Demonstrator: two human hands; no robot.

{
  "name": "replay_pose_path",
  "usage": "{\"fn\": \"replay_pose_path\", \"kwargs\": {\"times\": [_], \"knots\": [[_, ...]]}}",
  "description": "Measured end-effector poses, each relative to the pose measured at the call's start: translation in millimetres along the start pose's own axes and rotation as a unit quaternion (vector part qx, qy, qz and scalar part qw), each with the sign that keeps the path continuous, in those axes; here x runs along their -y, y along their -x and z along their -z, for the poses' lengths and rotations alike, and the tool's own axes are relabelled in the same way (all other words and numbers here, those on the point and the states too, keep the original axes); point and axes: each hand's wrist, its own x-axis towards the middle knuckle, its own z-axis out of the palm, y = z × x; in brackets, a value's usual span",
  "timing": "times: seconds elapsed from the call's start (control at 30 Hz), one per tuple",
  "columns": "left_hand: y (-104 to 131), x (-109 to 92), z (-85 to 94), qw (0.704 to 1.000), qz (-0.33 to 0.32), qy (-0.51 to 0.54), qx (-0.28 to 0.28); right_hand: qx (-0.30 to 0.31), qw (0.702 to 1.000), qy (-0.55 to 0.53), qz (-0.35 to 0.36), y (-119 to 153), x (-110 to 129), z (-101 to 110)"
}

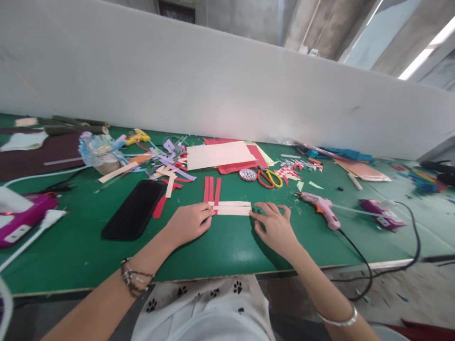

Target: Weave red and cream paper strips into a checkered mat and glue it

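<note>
Pale paper strips (232, 210) lie side by side across the green tabletop, crossed at their left end by upright red paper strips (209, 189). The crossing looks woven. At that left end, the fingers of my left hand (190, 221) are closed on the strips, its thumb and index finger nearly together. My right hand (275, 227) has its fingers apart, with the index fingertip touching the right end of the pale strips. Its thumb is bent below them.
A black phone (137, 210) lies left of my left hand. Beyond the strips are paper sheets (220, 155), scissors (269, 178) and a round pin case (248, 175). A pink glue gun (322, 208) with its cord lies right. Paper scraps (170, 158) lie back left.
</note>
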Motion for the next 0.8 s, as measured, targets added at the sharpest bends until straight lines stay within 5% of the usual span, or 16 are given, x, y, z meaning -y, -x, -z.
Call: {"fn": "replay_pose_path", "kwargs": {"times": [0.4,0.53,0.8], "knots": [[6.6,-0.9,6.5,0.998,-0.030,-0.032,0.046,0.016,1.000,0.012,0.018,-2.9,1.8,0.9],[19.0,5.6,4.1,0.997,0.038,-0.074,0.003,0.009,1.000,0.005,0.016,-1.3,0.9,-1.2],[34.2,8.3,-0.9,0.991,0.048,-0.059,0.106,-0.037,0.998,-0.047,0.002,-2.7,6.3,0.7]]}}
